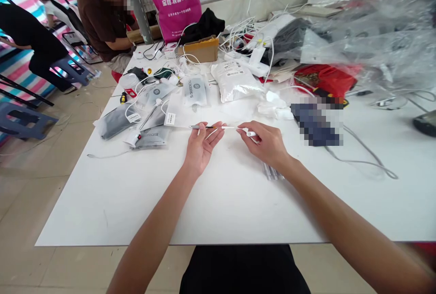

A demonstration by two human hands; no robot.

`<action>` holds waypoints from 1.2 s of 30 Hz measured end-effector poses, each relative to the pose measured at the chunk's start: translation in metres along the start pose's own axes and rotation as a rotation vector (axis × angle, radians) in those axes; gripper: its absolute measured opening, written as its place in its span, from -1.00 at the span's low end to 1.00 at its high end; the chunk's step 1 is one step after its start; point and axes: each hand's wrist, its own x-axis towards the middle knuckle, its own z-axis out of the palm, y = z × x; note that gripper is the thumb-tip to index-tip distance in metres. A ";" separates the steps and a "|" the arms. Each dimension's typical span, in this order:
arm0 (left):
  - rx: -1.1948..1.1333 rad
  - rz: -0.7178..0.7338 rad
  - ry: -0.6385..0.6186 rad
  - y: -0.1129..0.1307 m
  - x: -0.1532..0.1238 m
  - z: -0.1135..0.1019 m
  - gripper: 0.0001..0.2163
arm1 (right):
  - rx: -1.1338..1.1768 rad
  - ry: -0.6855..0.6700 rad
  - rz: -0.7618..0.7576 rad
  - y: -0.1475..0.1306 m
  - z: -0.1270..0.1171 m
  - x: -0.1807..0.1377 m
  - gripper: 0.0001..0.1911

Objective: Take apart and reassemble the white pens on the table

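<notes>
Over the table, my left hand [201, 146] is palm up, its thumb pressing a slim pen [197, 127] against the fingers. The pen lies level, with a pointed metallic tip to the left, a dark and orange-brown middle and a thin white stretch to the right. My right hand [264, 142] pinches near the right end of that white stretch. A short white tube [251, 134], perhaps a pen cap or barrel, is also held in the right hand's fingers. Partly hidden under my right wrist are several slim grey pieces in clear wrapping [272, 172].
Frosted packs [150, 137] and a white bag [235, 80] lie beyond my hands on the white table [218, 212]. Tangled white cables [241, 32], an open cardboard box [199, 50] and clear plastic wrap [374, 35] crowd the back. A seated person [102, 17] is at far left.
</notes>
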 end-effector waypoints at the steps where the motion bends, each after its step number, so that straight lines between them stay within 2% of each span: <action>1: 0.003 0.001 0.003 0.000 0.000 0.000 -0.85 | 0.004 -0.001 0.000 0.000 0.000 0.000 -0.96; 9: 0.025 0.027 -0.013 -0.001 -0.002 0.000 -0.80 | 0.009 0.001 0.014 0.000 0.001 -0.001 -0.94; 14: 0.099 0.028 -0.079 -0.002 -0.005 0.002 -0.73 | 0.018 -0.086 0.072 -0.003 0.002 -0.003 -0.84; 18: 0.146 0.025 -0.064 -0.004 -0.005 0.003 -0.68 | 0.029 -0.121 0.121 -0.005 0.003 -0.005 -0.79; 25: 0.200 0.064 -0.041 -0.002 -0.005 0.004 -0.65 | 0.071 -0.195 0.192 -0.009 0.005 -0.006 -0.79; 30: 0.183 0.014 -0.086 -0.001 -0.006 0.006 -0.62 | 0.126 -0.264 0.241 -0.013 0.005 -0.006 -0.79; 36: 0.260 0.003 -0.082 -0.002 -0.003 0.003 -0.62 | 0.085 -0.322 0.198 -0.011 0.004 -0.005 -0.80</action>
